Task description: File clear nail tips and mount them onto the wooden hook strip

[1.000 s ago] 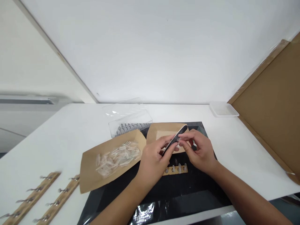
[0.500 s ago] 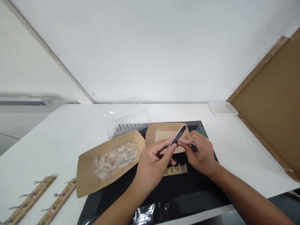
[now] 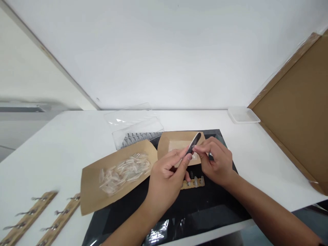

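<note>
My left hand [image 3: 166,177] pinches a dark nail file [image 3: 193,142] by its lower end, the file slanting up to the right. My right hand [image 3: 216,160] is closed on a small clear nail tip held against the file; the tip itself is barely visible. Both hands hover over a black mat [image 3: 205,208]. Below them lies a short wooden strip [image 3: 192,183] with several clear tips standing on it. A brown paper tray [image 3: 92,184] at the left holds a heap of clear nail tips [image 3: 123,171]. A second brown tray [image 3: 174,143] sits behind my hands.
A clear plastic box [image 3: 137,131] with rows of tips stands behind the trays. Two wooden strips [image 3: 41,215] with tips lie at the table's left front. A white shallow tray [image 3: 243,115] sits at the back right beside a leaning cardboard sheet [image 3: 297,112].
The file has tilted more upright and slid across the tip in my right hand. The view has shifted slightly, moving everything a little leftward and up.
</note>
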`<control>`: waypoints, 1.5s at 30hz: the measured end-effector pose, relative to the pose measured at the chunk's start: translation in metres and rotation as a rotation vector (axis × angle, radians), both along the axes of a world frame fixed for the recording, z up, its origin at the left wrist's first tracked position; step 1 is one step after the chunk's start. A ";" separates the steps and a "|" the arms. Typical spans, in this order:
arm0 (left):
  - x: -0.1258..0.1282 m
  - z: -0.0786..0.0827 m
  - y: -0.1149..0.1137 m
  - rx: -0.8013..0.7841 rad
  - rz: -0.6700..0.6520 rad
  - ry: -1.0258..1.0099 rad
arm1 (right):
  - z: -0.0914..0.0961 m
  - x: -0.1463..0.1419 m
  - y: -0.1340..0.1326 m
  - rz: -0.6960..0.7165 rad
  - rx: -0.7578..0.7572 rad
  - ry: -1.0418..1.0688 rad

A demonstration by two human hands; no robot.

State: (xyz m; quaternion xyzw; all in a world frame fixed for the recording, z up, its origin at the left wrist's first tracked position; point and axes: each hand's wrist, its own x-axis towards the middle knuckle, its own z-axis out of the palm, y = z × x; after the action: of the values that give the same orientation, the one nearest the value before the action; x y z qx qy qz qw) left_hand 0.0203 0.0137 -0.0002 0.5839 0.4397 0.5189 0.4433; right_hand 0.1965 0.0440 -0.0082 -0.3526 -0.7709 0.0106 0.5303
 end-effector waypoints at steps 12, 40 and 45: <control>0.001 -0.004 0.001 0.099 0.041 0.134 | 0.004 0.005 0.005 0.009 -0.037 -0.075; 0.001 -0.003 0.002 0.277 0.096 0.309 | 0.011 0.013 0.012 0.109 -0.099 -0.140; 0.001 -0.001 0.001 0.314 0.097 0.313 | 0.013 0.013 0.012 0.057 -0.055 -0.116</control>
State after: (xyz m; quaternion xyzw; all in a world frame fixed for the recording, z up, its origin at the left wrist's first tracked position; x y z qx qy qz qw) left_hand 0.0211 0.0143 -0.0010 0.6973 0.4446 0.5047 0.2477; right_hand 0.2099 0.0561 0.0051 -0.3449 -0.8094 0.0266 0.4745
